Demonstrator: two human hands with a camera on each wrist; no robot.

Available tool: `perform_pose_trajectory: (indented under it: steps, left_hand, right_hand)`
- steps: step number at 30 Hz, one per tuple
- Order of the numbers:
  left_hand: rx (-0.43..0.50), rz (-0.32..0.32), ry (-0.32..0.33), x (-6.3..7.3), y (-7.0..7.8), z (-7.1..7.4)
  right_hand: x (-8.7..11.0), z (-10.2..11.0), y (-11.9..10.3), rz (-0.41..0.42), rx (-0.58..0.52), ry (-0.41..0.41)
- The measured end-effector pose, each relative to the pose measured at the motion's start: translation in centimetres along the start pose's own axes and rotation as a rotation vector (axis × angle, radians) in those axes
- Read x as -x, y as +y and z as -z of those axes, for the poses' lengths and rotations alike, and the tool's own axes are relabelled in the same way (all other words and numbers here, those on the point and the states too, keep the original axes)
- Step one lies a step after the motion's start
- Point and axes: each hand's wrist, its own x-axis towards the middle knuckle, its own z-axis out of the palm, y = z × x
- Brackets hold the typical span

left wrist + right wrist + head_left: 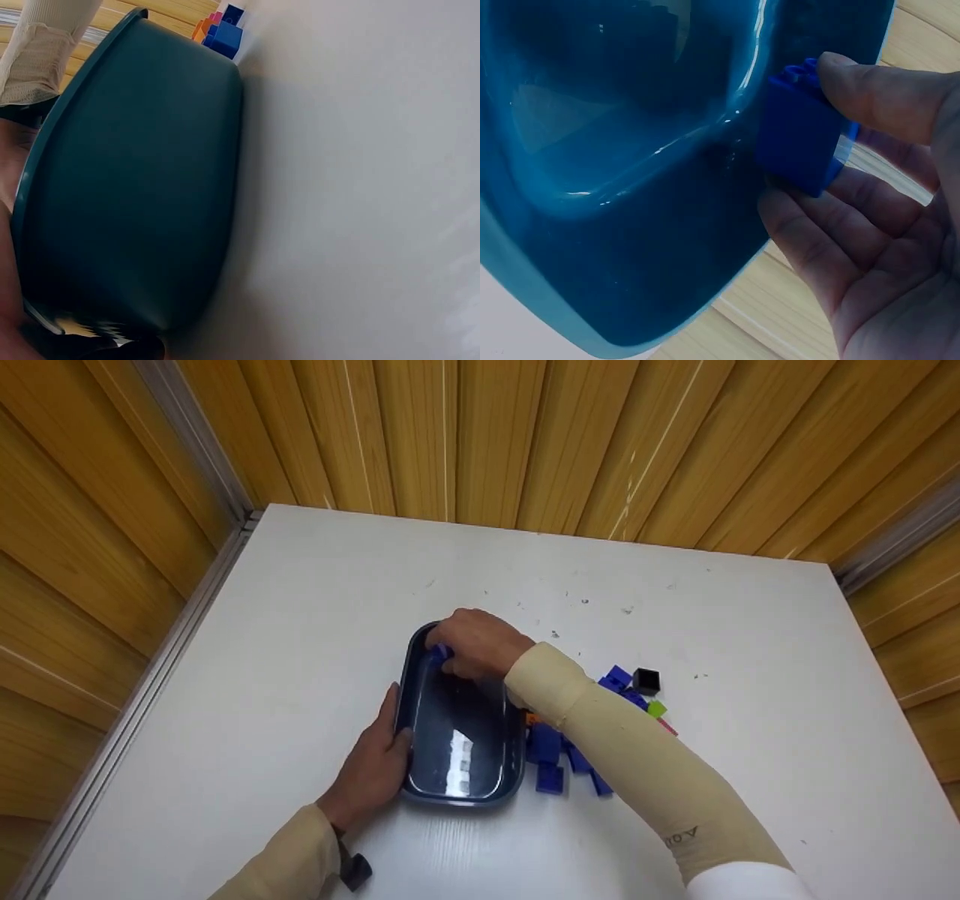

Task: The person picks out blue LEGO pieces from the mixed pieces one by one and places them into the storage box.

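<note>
A dark blue-green plastic tub (pixel 461 795) with rounded corners stands on the white table, its floor bare and shiny in the head view. My left hand (pixel 375 757) grips its left rim, the thumb over the edge and the other fingers along the outer wall. At the tub's far end my right hand (pixel 484 645) reaches over the rim. Between thumb and fingers it pinches a blue toy building brick (pixel 799 131), studs showing at the top in the right wrist view. Only a small part of that brick (pixel 441 652) shows from the head.
Right of the tub lie several blue bricks (pixel 546 744), partly hidden under the right forearm. Among them are an orange piece (pixel 532 719), a lime green piece (pixel 657 709) and a black cube (pixel 646 681). Wood-patterned walls (pixel 487 442) border the table (pixel 315 585).
</note>
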Motion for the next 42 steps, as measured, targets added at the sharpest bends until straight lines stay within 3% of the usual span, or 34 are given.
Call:
perform_pose_trajectory:
  steps: [25,34,42]
  left_hand:
    - [-0.016,-0.047,0.032,0.1,-0.4,-0.1]
    - [-0.009,-0.032,0.025,0.1,-0.4,-0.1]
    - [0.004,-0.028,0.019,0.1,-0.5,0.0]
  right_hand:
    - [-1.5,-2.0,0.1,0.031,0.012,-0.029]
    - [-1.7,-2.3,0.1,0.009,0.004,-0.044]
    - [-2.2,-2.5,0.0,0.060,0.030,-0.066]
